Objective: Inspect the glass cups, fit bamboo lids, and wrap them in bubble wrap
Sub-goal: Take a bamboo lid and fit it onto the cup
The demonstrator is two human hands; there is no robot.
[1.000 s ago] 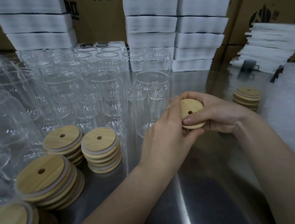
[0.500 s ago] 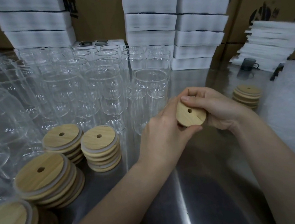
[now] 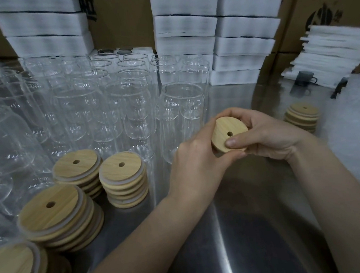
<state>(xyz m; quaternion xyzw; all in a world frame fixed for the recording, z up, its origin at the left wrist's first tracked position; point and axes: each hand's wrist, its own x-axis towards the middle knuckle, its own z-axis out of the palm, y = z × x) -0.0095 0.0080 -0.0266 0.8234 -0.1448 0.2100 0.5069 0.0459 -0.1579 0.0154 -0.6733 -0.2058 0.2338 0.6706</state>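
A round bamboo lid (image 3: 224, 130) with a small centre hole is tilted toward me above the steel table. My right hand (image 3: 266, 135) holds it, thumb across its face and fingers curled behind. My left hand (image 3: 198, 160) grips its left and lower edge. Several clear glass cups (image 3: 181, 114) stand upright in rows just left of and behind the hands. Stacks of bamboo lids (image 3: 123, 176) with white seal rings sit at the near left.
A small stack of lids (image 3: 302, 114) lies to the right. Bubble wrap (image 3: 356, 125) covers the right side of the steel table (image 3: 248, 228). White foam sheets (image 3: 241, 28) and cardboard boxes stand at the back. A dark mug (image 3: 304, 78) sits far right.
The lid has turned in my hands from lying nearly flat to tilted with its face toward me. Both hands have stayed in about the same place.
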